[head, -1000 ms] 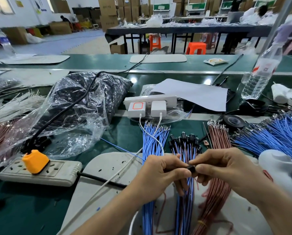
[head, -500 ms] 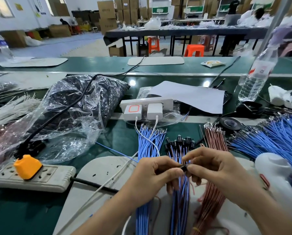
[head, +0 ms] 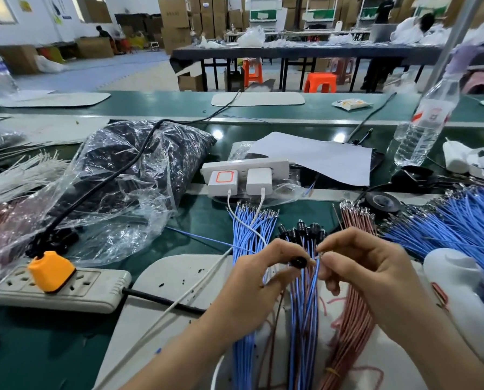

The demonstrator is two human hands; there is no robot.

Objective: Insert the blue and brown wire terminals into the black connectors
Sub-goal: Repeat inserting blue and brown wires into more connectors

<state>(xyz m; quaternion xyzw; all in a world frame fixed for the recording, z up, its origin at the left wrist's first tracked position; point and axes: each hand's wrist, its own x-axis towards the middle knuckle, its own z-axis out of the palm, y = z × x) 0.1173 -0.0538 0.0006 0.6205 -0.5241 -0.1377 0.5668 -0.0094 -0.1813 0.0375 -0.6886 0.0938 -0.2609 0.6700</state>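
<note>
The left hand pinches a small round black plastic connector between thumb and curled forefinger, above the pale grey work mat. The right hand pinches a thin blue insulated wire just behind its bright metal terminal, close beside the connector. The terminal should enter square to the cavity. The limp wire would probably buckle if gripped further back.

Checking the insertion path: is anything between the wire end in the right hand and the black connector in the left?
Nothing visible. The right hand pinches the wire end just beside the black connector that the left hand holds.
</note>
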